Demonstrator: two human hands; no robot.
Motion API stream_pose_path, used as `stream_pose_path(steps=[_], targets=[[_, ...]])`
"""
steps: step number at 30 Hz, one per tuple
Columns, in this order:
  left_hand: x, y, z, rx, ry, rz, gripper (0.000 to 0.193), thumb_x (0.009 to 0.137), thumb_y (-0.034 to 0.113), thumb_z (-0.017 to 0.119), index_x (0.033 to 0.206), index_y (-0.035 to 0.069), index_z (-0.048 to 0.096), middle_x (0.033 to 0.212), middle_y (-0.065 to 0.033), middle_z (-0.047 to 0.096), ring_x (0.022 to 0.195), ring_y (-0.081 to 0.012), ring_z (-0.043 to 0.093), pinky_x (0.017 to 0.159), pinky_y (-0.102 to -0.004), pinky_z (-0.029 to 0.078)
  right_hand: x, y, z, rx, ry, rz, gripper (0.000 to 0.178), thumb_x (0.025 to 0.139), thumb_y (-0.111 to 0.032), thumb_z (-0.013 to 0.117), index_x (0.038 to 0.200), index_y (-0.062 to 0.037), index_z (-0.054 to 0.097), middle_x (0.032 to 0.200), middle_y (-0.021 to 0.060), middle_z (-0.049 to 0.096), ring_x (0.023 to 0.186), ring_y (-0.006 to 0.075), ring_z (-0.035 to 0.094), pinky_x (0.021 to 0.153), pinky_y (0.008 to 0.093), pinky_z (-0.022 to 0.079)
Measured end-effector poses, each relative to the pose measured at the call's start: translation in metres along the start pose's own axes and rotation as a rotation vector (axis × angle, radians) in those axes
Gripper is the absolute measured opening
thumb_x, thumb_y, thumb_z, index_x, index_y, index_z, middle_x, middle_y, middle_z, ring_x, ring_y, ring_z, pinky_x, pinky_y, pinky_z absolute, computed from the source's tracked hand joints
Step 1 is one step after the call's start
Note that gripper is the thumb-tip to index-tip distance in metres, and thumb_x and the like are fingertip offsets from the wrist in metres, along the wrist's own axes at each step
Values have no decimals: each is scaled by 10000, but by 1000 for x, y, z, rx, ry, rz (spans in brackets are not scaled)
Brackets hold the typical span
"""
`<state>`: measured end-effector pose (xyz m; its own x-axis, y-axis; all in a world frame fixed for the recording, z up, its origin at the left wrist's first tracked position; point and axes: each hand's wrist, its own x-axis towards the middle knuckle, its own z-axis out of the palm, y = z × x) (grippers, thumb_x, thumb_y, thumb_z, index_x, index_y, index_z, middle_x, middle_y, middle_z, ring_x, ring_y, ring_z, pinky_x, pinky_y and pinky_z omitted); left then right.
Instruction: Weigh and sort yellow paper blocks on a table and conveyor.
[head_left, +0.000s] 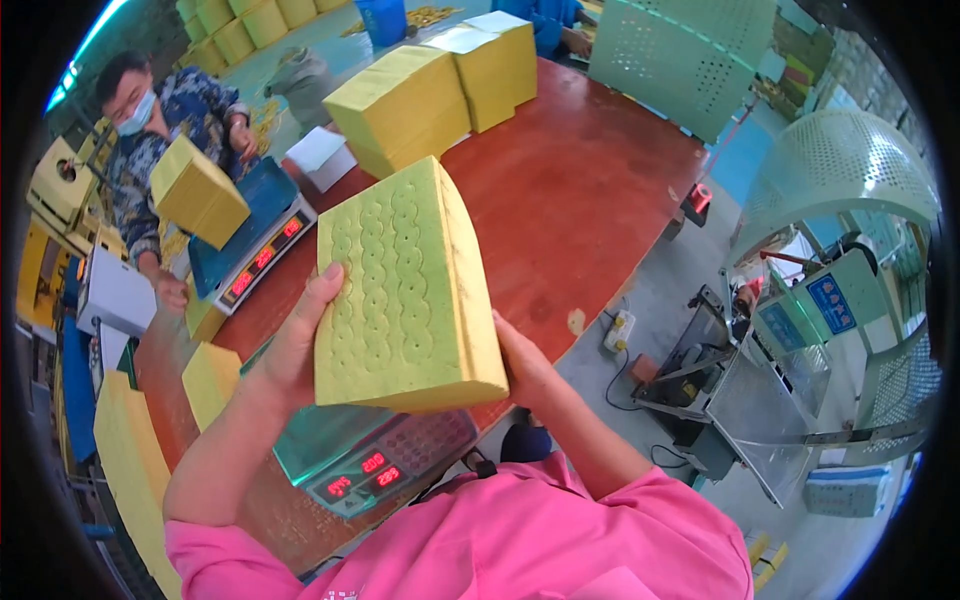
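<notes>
Between my two hands I hold a thick stack of yellow joss paper [388, 290], tilted, its top sheet punched with wavy rows and small dots. My left hand [300, 335] grips its left side, thumb on the upper edge. My right hand [522, 362] presses against the right side, its fingers partly hidden. Below the stack is a digital scale [415, 450] with red lit figures, its pan partly covered by the stack and my left arm. Further yellow stacks [210, 380] stand beside my left forearm.
A reddish table [570, 190] carries large yellow stacks [405, 110] and a white block [322, 158]. At left, a masked co-worker [165, 150] is beside another scale [262, 255] bearing a yellow stack [200, 192]. Right of the table are a power strip [620, 332] and a metal machine [770, 400].
</notes>
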<state>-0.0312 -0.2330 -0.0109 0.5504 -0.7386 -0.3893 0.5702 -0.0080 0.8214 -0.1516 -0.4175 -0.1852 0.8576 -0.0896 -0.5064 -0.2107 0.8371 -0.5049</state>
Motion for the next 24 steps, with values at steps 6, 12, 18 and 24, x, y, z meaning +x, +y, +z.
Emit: stream_pose_path(steps=[6,12,18,24], targets=[[124,-24,54,-87,-48,16,607,976,485,526,1396,51,460,1326,-136,582,1187,-243,596,1023,-403,478,41,-148,-84,-294,66,-146,458,1023,-376,491,1263,2,581,1199,112,666,1004,184,661,872,342,522],[291,-48,130,-122,16,-12,602,966,484,540,1429,116,430,1389,-63,527,1264,-204,514,1014,-407,477,145,-303,-181,-601,155,-299,360,974,-288,588,1167,9,649,1089,95,692,947,170,655,828,331,526],[523,7,218,-88,94,-121,785,878,580,600,1502,194,321,1504,-125,390,1362,-379,385,1023,-698,340,222,-483,-244,-282,331,-933,255,902,-128,608,1110,14,650,995,78,660,857,166,606,774,318,488],[671,58,288,-76,165,-34,868,834,626,620,1516,211,281,1549,-143,305,1398,-426,309,1026,-735,301,251,-478,-258,-842,520,-1120,456,913,-117,607,1335,23,508,1302,186,572,1210,314,559,994,384,453]])
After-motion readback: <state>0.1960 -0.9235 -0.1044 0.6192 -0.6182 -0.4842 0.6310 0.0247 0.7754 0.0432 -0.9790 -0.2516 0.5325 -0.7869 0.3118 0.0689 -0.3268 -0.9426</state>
